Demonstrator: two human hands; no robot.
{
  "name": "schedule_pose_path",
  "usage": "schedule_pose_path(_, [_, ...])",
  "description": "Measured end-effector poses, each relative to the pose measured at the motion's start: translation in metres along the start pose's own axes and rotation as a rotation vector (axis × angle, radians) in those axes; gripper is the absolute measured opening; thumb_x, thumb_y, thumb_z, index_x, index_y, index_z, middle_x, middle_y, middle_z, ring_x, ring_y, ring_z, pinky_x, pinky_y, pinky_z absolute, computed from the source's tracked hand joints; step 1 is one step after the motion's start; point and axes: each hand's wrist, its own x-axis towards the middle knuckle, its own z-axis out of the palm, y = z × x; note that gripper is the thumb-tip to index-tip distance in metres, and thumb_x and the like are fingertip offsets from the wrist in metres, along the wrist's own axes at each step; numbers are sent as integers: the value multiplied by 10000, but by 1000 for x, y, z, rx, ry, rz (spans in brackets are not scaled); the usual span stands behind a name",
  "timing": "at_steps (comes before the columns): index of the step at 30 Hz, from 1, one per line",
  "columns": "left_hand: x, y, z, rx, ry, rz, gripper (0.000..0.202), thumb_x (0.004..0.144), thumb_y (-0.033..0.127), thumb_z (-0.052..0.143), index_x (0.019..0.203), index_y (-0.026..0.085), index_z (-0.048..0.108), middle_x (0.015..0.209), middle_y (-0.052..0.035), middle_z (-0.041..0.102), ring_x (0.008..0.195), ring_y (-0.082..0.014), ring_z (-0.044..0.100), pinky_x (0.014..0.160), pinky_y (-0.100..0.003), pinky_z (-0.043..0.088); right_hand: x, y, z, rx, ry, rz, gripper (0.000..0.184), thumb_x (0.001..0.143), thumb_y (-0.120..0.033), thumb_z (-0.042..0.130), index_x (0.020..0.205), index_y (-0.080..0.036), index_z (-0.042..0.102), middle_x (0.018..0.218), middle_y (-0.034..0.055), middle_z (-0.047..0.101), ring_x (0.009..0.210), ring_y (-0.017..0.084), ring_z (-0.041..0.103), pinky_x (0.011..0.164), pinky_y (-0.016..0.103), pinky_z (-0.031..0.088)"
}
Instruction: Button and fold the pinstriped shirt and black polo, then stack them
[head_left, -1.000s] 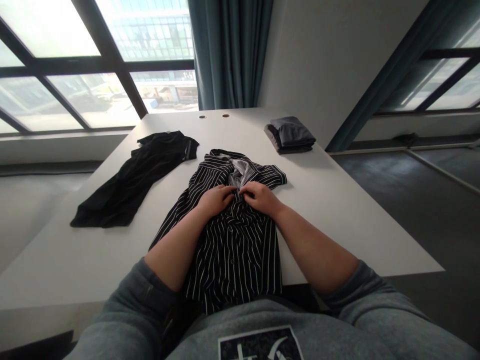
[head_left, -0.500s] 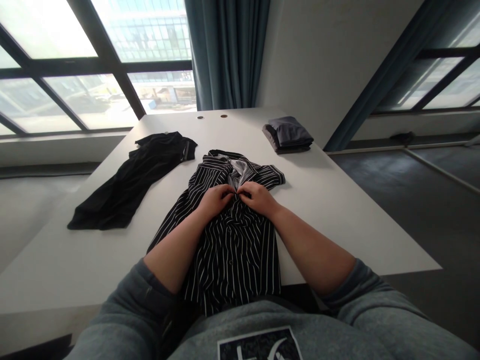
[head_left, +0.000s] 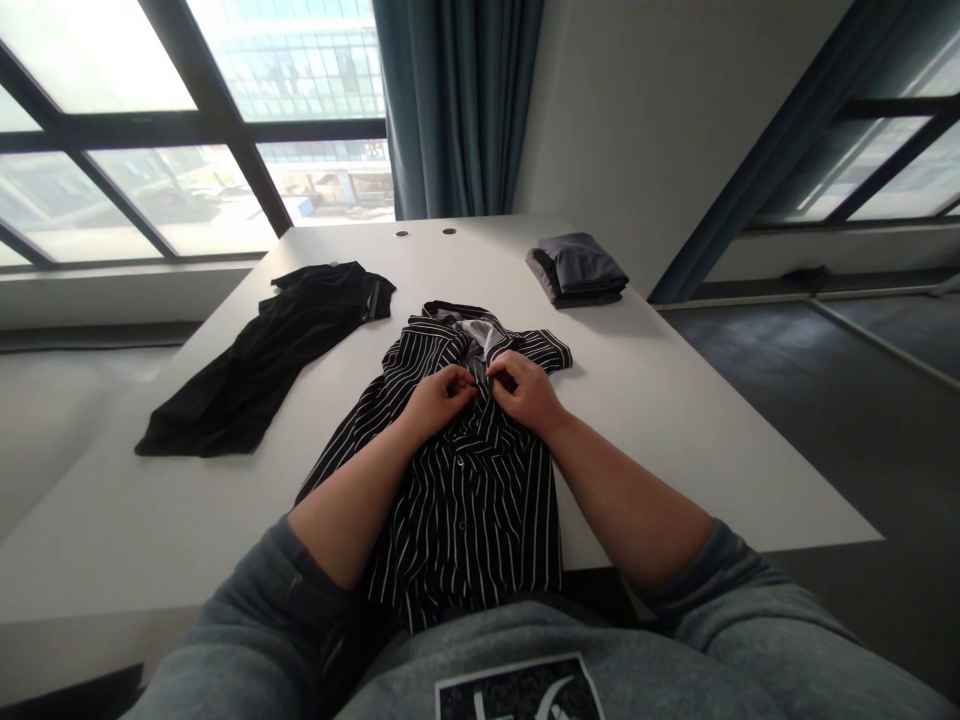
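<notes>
A black shirt with white stripes [head_left: 465, 530] lies front up before me, its collar end away from me and its hem over the near table edge. Buttons show down its lower front, while the upper front gapes and bares a grey inside. My left hand [head_left: 442, 400] pinches the cloth at the left side of the opening. Opposite it, my right hand [head_left: 523, 392] is closed on the right front edge, fingertips together. A small gap separates the two hands. Whatever button or buttonhole lies under the fingertips is hidden.
On the left of the white table [head_left: 660, 430] lies a black garment [head_left: 262, 360], spread lengthwise. A stack of folded grey and dark clothes [head_left: 577, 270] sits at the far right. Two round cable holes are near the back edge, by a blue curtain [head_left: 457, 110] and windows.
My hands have moved slightly apart; the right one rose a little with the shirt's edge. The collar and upper front shifted slightly, and another button now shows below the hands.
</notes>
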Motion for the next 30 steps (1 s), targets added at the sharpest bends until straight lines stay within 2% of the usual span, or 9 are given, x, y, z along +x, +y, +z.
schedule_pose_path(4, [2,-1,1,30,-3,-23,135,867,258,692,988,210,732,849,4,729,769,-160,643,743,-288,488,0,0,3,56,-92,-57,138,857,-129,572,910,-242,631,943,59,675,937,237,648,914,393,526])
schedule_pose_path(9, [5,-8,2,-97,-23,-55,155,866,289,691,983,193,725,816,5,709,722,-142,605,697,-272,458,0,5,7,66,-139,18,139,846,-124,587,907,-231,649,930,46,682,889,216,649,853,361,531])
schedule_pose_path(12, [6,-11,3,-185,-41,-76,179,859,305,694,990,185,715,818,3,700,709,-132,595,678,-262,452,-1,6,8,70,-135,52,162,828,-102,591,912,-222,660,921,37,683,836,195,641,791,325,524])
schedule_pose_path(18, [5,-12,1,-259,-66,-115,245,844,367,725,1001,179,732,820,-8,712,728,-139,617,690,-269,458,-2,6,7,82,-121,64,172,833,-92,611,930,-213,683,931,33,703,833,186,655,788,310,526])
schedule_pose_path(24, [6,-14,0,-411,4,-131,332,804,425,771,1014,172,723,796,-3,699,735,-138,627,733,-277,486,-3,10,8,67,-62,57,220,799,-63,606,935,-208,699,932,33,722,802,181,666,776,307,544])
schedule_pose_path(30, [6,-13,1,-405,-22,-118,313,805,418,771,989,170,718,781,1,681,724,-138,613,715,-277,473,-3,6,9,68,-16,50,235,851,-93,614,1032,-213,704,933,26,738,768,172,675,762,303,557])
